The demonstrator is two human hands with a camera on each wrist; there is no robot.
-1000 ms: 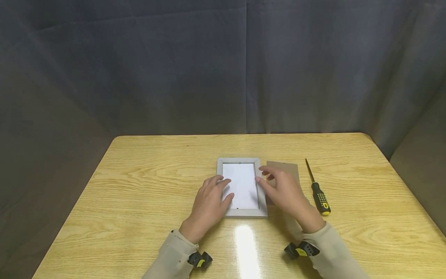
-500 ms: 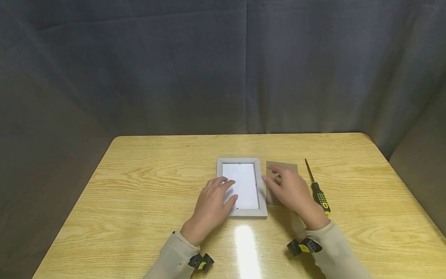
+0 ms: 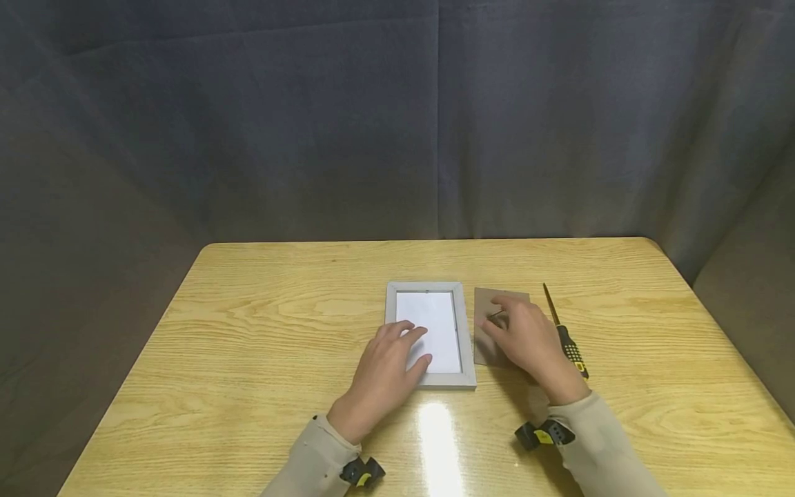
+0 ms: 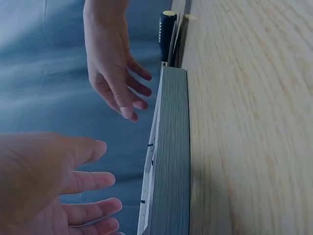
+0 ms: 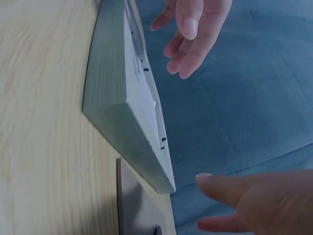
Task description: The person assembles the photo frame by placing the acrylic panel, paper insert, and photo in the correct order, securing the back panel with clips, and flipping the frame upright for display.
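A pale grey picture frame [image 3: 425,286] lies on the table, back side up, with a white sheet [image 3: 435,321] inside it. Over its left lower part hovers my left hand [image 3: 381,369], fingers spread and slightly bent; the left wrist view shows those fingers [image 4: 90,182] apart from the frame's edge [image 4: 172,147]. To the right lies a thin brown backing board [image 3: 484,298] with a small dark piece on it. My right hand [image 3: 528,335] is above this board, thumb and fingers loosely curved and apart, holding nothing. Small dark tabs [image 5: 164,139] line the frame's inner edge.
A screwdriver [image 3: 573,352] with a black and yellow handle lies right of the board, its handle partly behind the right wrist. The wooden table [image 3: 279,331] ends at a dark curtain [image 3: 310,138] at the back and sides.
My right hand has moved right, from the frame's right edge to above the backing board. My left hand has shifted slightly right and toward me. Frame, board and screwdriver stay put.
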